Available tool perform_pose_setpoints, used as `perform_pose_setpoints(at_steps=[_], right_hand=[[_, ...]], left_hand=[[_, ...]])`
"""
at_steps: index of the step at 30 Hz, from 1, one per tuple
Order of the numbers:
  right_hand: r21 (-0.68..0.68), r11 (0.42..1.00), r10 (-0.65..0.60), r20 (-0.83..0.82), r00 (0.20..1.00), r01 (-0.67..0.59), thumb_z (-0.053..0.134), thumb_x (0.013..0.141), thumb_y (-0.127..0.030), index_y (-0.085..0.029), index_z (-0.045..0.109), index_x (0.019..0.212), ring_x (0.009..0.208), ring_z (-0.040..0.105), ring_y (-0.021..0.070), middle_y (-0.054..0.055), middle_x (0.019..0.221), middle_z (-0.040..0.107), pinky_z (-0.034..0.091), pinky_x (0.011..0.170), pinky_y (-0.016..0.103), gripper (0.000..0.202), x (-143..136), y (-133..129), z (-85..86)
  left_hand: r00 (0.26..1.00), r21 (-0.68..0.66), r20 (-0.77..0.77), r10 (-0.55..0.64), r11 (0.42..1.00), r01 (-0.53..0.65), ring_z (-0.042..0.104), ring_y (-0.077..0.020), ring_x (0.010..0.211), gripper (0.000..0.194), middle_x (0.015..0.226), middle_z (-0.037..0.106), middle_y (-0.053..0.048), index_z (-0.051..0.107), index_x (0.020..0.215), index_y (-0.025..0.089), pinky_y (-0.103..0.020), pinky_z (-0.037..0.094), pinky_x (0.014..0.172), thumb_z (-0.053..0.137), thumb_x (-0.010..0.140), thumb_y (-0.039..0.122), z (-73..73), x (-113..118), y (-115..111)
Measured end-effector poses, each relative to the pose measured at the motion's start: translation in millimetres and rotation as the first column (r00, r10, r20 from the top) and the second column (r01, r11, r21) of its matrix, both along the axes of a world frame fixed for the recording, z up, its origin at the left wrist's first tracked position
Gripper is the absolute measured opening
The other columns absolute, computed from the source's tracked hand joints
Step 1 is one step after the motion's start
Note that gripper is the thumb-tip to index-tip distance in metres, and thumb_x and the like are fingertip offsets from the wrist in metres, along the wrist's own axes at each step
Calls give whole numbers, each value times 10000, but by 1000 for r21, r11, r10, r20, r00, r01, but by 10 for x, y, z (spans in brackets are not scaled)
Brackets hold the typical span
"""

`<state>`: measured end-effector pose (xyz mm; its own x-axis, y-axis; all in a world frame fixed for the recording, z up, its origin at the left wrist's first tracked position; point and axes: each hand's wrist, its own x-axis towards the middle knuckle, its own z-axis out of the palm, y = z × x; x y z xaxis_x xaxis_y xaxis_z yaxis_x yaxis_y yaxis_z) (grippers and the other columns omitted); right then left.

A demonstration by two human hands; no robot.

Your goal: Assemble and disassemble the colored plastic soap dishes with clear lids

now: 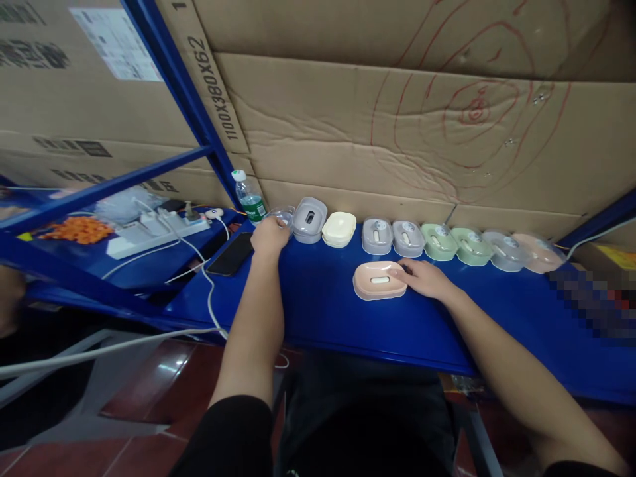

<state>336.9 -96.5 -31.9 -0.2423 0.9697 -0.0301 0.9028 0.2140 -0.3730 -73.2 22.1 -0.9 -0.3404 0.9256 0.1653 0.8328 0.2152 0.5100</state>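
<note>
In the head view, the right hand is gripping the right end of a pink box, the thumb lying over its top near a white insert and the other fingers clamping at the far right edge; this box is sitting on the blue table, nearer the person than the other boxes. The left hand is touching a clear cover, but its fingertips are partly hiding, so I cannot tell whether they are pinching it or only resting there. A bottle is standing just behind that hand, and a phone is lying to its left. To its right, a lilac-grey box and a cream box are sitting side by side. Farther right, 6 boxes are standing in a row along the cardboard: 2 grey boxes, 2 green boxes, 1 grey box and, at the end, 1 peach box. On the far left, a power strip is lying beside orange pieces
</note>
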Motion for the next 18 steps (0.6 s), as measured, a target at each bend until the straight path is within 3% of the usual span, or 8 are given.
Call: perform_pose_setpoints(at_steps=[6, 12, 15, 18], right_hand=[[-1, 1000, 2, 4, 1000, -2, 430, 1023, -764, -265, 742, 1128, 907, 749, 291, 79, 985, 815, 459, 688, 345, 598, -1, 0, 2], [13, 1000, 2, 3, 1000, -2, 448, 1026, -747, -260, 750, 1174, 923, 757, 304, 92, 1027, 823, 479, 702, 358, 592, 0, 4, -1], [9, 1000, -5, 29, 1000, 4, 441, 1032, -745, -260, 746, 1209, 960, 760, 314, 93, 1055, 823, 486, 725, 361, 599, -5, 0, 5], [8, 1000, -7, 40, 999, 7, 437, 1026, -762, -257, 740, 1227, 978, 756, 319, 96, 1083, 821, 484, 735, 363, 623, -3, -1, 5]], left_hand=[[998, 29, 41, 37, 999, -38, 688, -396, 1227, 173, 1244, 754, -172, 682, 1042, 233, -506, 515, 1022, 708, 875, 270, 10, 7, -12], [988, 242, 151, 44, 967, -80, 692, -306, 1200, 137, 1202, 757, -93, 614, 1062, 238, -440, 528, 1055, 658, 952, 307, 20, 14, -10], [976, 417, 217, -9, 905, -84, 717, -253, 1132, 155, 1143, 748, -78, 576, 1092, 229, -387, 539, 1042, 642, 974, 305, 49, 59, 9], [912, 612, 371, -173, 784, -100, 739, -220, 1079, 187, 1071, 726, -70, 539, 1140, 217, -351, 567, 984, 619, 998, 309, 135, 193, 3]])
